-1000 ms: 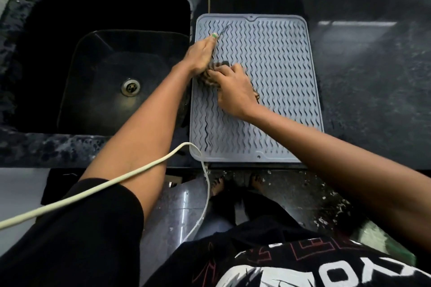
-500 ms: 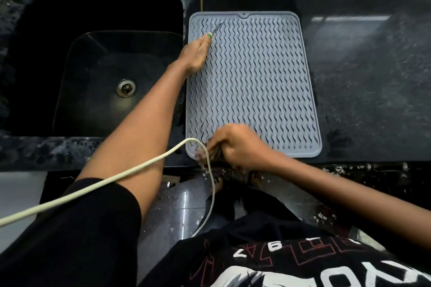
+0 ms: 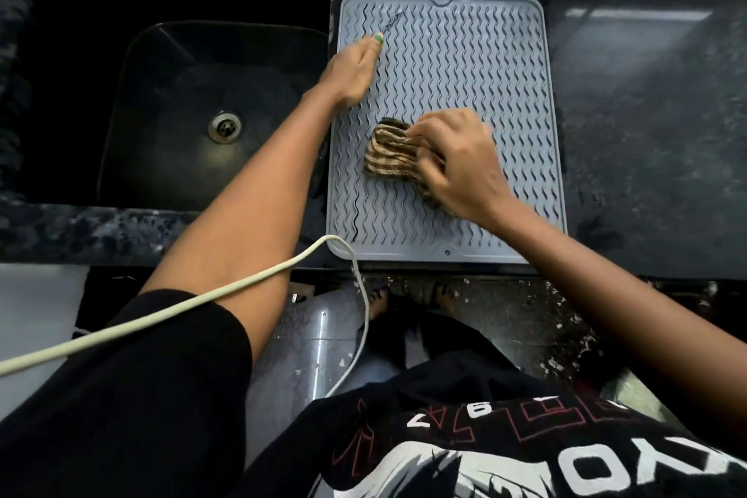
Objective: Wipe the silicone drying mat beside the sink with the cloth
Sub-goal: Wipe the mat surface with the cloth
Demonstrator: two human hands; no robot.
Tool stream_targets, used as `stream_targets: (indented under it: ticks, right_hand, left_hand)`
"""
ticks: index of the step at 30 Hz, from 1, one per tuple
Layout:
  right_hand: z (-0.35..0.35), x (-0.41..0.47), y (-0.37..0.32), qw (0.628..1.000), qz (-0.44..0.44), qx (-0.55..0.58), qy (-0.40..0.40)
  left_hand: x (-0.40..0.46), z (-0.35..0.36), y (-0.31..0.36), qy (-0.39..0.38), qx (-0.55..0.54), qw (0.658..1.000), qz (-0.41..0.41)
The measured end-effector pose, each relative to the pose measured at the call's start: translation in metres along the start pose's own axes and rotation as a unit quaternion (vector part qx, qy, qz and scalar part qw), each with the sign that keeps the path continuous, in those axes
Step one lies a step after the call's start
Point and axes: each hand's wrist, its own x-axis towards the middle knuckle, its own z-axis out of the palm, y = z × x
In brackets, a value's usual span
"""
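Curled over the bunched cloth, the right hand pins it down onto the silicone drying mat, fingers bent round the near end of the fabric so that only the striped, ribbed far end shows beyond the fingertips. The left hand lies with straight fingers along the mat's left edge, pressing it flat against the counter; it holds nothing.

The cloth looks soft, light and limp, a knitted or terry weave in brown and pale bands, folded into a thick pad. It should give under pressure and sink into grooves, so a grip across the whole wad with the palm bearing down suits it better than a pinch at a corner. The mat sits just right of the sink, its near edge flush with the counter's front. It is a grey rectangle with rounded corners, a raised rim and rows of wavy ridges; being thin silicone, it is likely floppy and may creep or buckle when rubbed, which would explain the steadying hand at its side. A dark streak marks the ridges near the far left corner.

Around it, the counter is dark polished stone with a speckled pattern, the sink a black basin with a metal drain. A pale cable crosses the left arm and hangs past the mat's near left corner.
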Motion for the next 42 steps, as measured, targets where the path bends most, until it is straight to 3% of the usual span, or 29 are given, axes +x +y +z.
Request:
stream_targets:
  ticks: [3,5,12,15,17,19,25,29,31,33,35,42]
  right_hand:
    - [0.019,-0.008,0.006,0.985,-0.044,-0.118,-0.116]
    - [0.027,-0.010,0.010,0.977,-0.034,-0.161,-0.136]
    - [0.026,0.010,0.010,0.987,-0.031,-0.129,-0.091]
    - [0.018,0.030,0.013,0.996,0.024,0.004,-0.081]
    - [0.011,0.047,0.015,0.981,0.121,0.145,-0.051]
    - [0.008,0.067,0.017,0.963,0.165,0.212,-0.004]
    - [0.026,0.162,0.017,0.984,0.086,0.121,0.101]
    - [0.048,0.215,0.025,0.991,0.041,-0.107,-0.063]
    - [0.056,0.223,0.025,0.982,0.014,-0.162,-0.093]
    - [0.059,0.223,0.023,0.982,-0.015,-0.166,-0.090]
    - [0.055,0.216,0.018,0.983,-0.048,-0.145,-0.100]
    - [0.044,0.126,-0.005,0.976,-0.119,-0.074,-0.166]
  left_hand:
    - [0.003,0.000,-0.002,0.021,0.025,0.999,0.002]
    - [0.006,0.000,-0.001,0.038,0.054,0.998,0.014]
    - [0.040,-0.009,0.011,0.098,0.092,0.991,-0.017]
    - [0.064,-0.018,0.014,0.137,0.104,0.984,-0.038]
    - [0.081,-0.025,0.017,0.143,0.093,0.984,-0.050]
    - [0.095,-0.032,0.019,0.148,0.076,0.984,-0.066]
    - [0.122,-0.052,0.015,0.199,-0.036,0.973,-0.113]
    - [0.130,-0.063,0.016,0.217,-0.074,0.960,-0.164]
    - [0.137,-0.067,0.012,0.209,-0.129,0.953,-0.176]
    - [0.137,-0.064,0.010,0.225,-0.167,0.946,-0.165]
    - [0.136,-0.057,0.011,0.222,-0.109,0.958,-0.145]
    - [0.139,-0.059,0.025,0.242,-0.125,0.947,-0.169]
